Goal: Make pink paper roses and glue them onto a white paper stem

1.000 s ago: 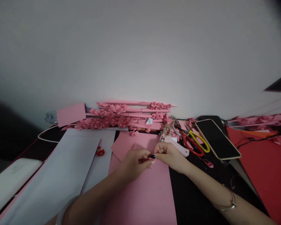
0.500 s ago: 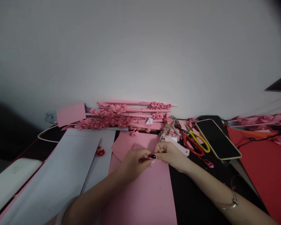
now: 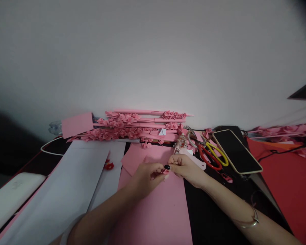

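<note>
My left hand pinches a small pink paper piece between thumb and fingertips. Closed against it from the other side is my right hand, its dark-nailed thumb pressed on the piece. The fingers cover most of the piece, so its shape is unclear. Both hands hover over a large pink paper sheet. Just beyond them lie several pink paper flower stems along the wall. Red-handled scissors and a yellow-handled tool rest right of my right hand.
White paper sheets cover the left side, beside a white box-like device and a small red item. To the right are a phone, red sheets and a black cable. A wall rises behind.
My fingers have shifted very slightly around the small pink paper piece, and a little more of it shows below my right thumb. Everything else stays in place.
</note>
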The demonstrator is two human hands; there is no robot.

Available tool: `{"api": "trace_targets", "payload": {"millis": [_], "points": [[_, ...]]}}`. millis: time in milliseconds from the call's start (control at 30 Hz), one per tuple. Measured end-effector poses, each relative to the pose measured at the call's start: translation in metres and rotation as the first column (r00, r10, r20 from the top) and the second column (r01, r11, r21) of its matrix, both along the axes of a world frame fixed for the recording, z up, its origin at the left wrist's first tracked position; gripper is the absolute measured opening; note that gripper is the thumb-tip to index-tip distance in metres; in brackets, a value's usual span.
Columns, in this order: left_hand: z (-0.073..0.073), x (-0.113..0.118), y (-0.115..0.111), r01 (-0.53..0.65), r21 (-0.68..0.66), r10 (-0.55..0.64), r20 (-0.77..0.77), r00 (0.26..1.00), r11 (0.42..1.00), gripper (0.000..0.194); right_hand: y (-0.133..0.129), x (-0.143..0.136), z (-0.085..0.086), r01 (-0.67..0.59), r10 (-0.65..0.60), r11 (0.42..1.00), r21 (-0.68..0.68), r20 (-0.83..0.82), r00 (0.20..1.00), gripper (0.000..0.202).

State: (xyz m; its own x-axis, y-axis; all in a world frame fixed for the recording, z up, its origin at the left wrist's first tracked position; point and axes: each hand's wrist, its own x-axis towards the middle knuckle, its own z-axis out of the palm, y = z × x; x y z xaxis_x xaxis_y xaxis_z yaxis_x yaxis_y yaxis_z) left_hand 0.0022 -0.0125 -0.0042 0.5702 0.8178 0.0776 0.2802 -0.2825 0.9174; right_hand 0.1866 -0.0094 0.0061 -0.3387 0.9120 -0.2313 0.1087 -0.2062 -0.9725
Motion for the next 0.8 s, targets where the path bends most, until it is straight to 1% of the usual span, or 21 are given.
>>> {"api": "trace_targets", "payload": {"millis": [67,133,267,467,633,800], "points": [[0.0019,0.0010,-0.0004,-0.050,-0.055,0.050,0.003,0.999,0.997,0.014,-0.0005,-0.0011,-0.0009,0.044,-0.044,0.999,0.014,-0.022,0.999,0.035],[0.0037,0.0020,-0.0004,-0.062,-0.083,0.062,-0.007,0.998,0.995,0.013,-0.0010,-0.0020,-0.0018,0.069,-0.068,0.997,0.026,-0.036,0.997,0.034],[0.0055,0.0029,-0.0001,-0.081,-0.080,0.076,-0.058,0.995,0.993,0.015,-0.0012,-0.0028,-0.0027,0.064,-0.064,0.996,0.060,-0.001,0.998,0.034],[0.0029,0.0020,-0.0002,-0.042,-0.038,0.040,-0.043,0.998,0.998,0.018,-0.0002,-0.0010,-0.0044,0.023,-0.024,0.998,0.058,0.015,1.000,0.034],[0.0001,0.0012,-0.0001,-0.005,-0.088,0.004,-0.012,1.000,0.996,0.020,-0.0008,-0.0001,-0.0051,0.011,-0.013,0.997,0.074,0.038,0.999,0.035],[0.0011,0.0018,-0.0010,-0.003,-0.125,0.004,0.010,1.000,0.992,0.014,-0.0013,-0.0005,-0.0040,0.008,-0.015,0.996,0.092,0.072,0.997,0.035]]}}
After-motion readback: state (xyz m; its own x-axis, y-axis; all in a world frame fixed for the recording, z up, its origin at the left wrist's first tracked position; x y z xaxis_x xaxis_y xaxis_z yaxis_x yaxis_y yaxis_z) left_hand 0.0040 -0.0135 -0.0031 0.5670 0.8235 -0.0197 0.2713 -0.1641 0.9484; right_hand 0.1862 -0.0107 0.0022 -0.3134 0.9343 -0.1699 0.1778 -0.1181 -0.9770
